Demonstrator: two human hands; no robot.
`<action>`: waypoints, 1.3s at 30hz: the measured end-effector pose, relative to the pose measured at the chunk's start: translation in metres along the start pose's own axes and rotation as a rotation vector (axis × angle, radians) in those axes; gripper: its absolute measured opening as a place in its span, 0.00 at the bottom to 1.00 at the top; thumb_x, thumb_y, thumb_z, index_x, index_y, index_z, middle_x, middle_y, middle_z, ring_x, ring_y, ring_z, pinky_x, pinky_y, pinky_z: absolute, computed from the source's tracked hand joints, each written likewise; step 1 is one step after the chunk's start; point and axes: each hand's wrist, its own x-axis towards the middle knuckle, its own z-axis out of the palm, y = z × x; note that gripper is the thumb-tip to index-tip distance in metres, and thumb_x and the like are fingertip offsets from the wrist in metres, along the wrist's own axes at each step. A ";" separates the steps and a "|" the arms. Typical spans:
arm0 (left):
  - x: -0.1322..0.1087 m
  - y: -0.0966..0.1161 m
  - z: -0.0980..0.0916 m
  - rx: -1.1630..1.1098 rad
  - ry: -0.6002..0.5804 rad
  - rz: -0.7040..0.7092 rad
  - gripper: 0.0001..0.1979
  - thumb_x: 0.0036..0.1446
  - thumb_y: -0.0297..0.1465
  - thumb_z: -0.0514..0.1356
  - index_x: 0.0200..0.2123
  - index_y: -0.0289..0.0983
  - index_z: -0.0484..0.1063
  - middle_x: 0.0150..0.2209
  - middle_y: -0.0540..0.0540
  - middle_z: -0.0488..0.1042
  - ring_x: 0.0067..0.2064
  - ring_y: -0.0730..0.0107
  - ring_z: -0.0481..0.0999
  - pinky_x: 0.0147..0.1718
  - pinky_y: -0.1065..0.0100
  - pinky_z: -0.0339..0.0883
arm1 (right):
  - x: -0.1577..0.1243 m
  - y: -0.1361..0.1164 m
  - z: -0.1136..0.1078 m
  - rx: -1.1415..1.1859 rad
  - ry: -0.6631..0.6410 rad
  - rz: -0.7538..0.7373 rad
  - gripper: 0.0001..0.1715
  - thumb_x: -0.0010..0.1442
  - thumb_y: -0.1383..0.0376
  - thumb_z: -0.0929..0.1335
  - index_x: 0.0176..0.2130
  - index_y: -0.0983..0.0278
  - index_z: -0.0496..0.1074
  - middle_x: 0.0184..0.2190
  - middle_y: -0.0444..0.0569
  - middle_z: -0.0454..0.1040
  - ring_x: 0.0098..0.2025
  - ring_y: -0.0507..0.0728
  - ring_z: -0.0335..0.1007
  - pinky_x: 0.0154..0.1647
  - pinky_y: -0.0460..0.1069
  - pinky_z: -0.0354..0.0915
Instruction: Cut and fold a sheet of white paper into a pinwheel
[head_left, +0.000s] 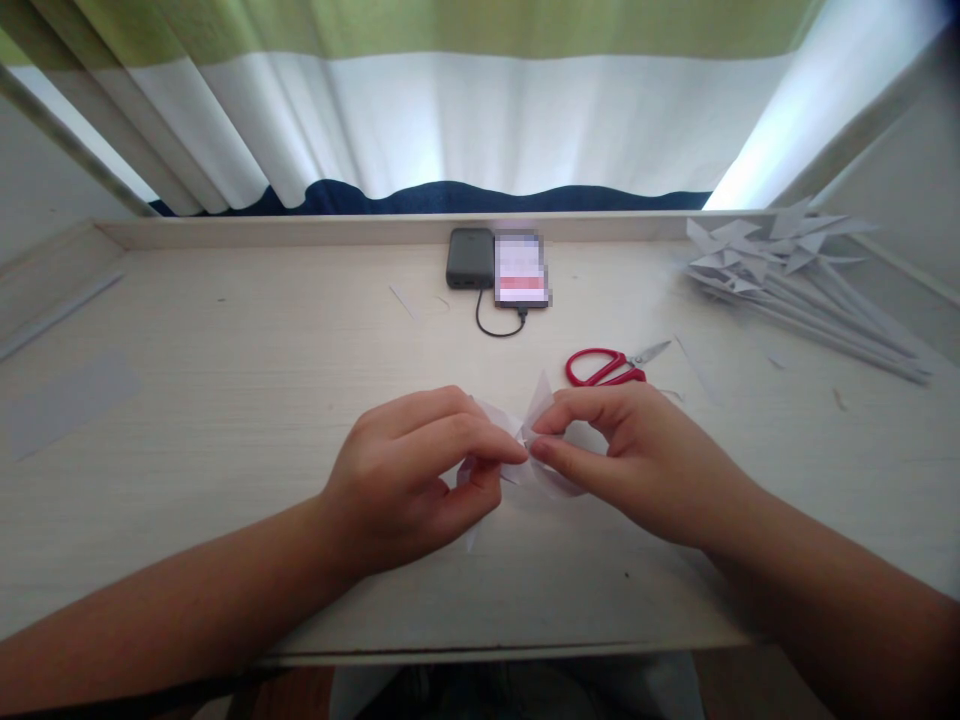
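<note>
Between my two hands, above the near middle of the desk, is a white paper pinwheel [559,478] with its blades bent up. My left hand [424,465] is closed on its left side, the index fingertip pressed near the centre. From the right, my right hand [626,440] pinches at the centre with thumb and forefinger; whether a small part sits between those fingertips I cannot make out. Just beyond my right hand lie red-handled scissors [600,368], blades pointing right and slightly parted.
Several finished paper pinwheels on paper sticks [780,260] lie in a pile at the back right. A dark power bank [470,258] is cabled to a phone [521,268] at the back. A paper sheet [71,405] lies left; paper scraps [697,365] are scattered about. A curtain [450,120] hangs behind.
</note>
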 end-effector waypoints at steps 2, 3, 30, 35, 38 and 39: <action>0.000 0.000 0.000 -0.007 0.002 0.002 0.08 0.50 0.20 0.62 0.32 0.38 0.75 0.29 0.49 0.76 0.31 0.73 0.75 0.30 0.72 0.72 | 0.000 -0.001 -0.001 0.000 -0.009 -0.002 0.07 0.57 0.63 0.68 0.32 0.61 0.76 0.28 0.43 0.78 0.28 0.53 0.70 0.32 0.49 0.65; 0.000 0.001 0.000 -0.010 0.006 0.004 0.08 0.50 0.20 0.62 0.32 0.38 0.75 0.29 0.49 0.76 0.31 0.73 0.75 0.30 0.72 0.72 | 0.000 -0.001 -0.001 0.002 -0.015 -0.005 0.07 0.57 0.63 0.68 0.32 0.61 0.76 0.28 0.43 0.78 0.28 0.53 0.70 0.32 0.49 0.65; -0.007 0.000 0.001 0.168 -0.090 0.167 0.09 0.55 0.23 0.61 0.39 0.40 0.75 0.33 0.49 0.77 0.34 0.73 0.75 0.33 0.70 0.69 | -0.006 0.004 0.010 -0.225 0.158 -0.257 0.05 0.56 0.67 0.69 0.29 0.60 0.74 0.32 0.45 0.77 0.39 0.58 0.72 0.46 0.55 0.64; -0.006 0.001 -0.002 0.189 -0.096 0.194 0.08 0.56 0.25 0.61 0.39 0.39 0.75 0.30 0.48 0.76 0.32 0.72 0.74 0.31 0.69 0.69 | -0.008 0.000 0.009 -0.230 0.181 -0.272 0.04 0.56 0.68 0.68 0.30 0.60 0.74 0.33 0.45 0.77 0.40 0.58 0.71 0.48 0.55 0.64; -0.005 0.002 -0.003 0.178 -0.109 0.199 0.08 0.55 0.25 0.62 0.40 0.38 0.75 0.30 0.47 0.76 0.32 0.70 0.74 0.32 0.68 0.69 | -0.008 -0.001 0.009 -0.245 0.183 -0.297 0.06 0.56 0.70 0.67 0.30 0.60 0.74 0.33 0.43 0.78 0.41 0.56 0.72 0.51 0.55 0.62; -0.005 0.003 -0.003 0.179 -0.112 0.198 0.08 0.56 0.25 0.62 0.40 0.38 0.75 0.30 0.47 0.76 0.32 0.70 0.74 0.32 0.68 0.69 | -0.008 -0.001 0.010 -0.254 0.187 -0.309 0.07 0.56 0.71 0.67 0.29 0.60 0.73 0.33 0.43 0.78 0.42 0.56 0.72 0.52 0.55 0.61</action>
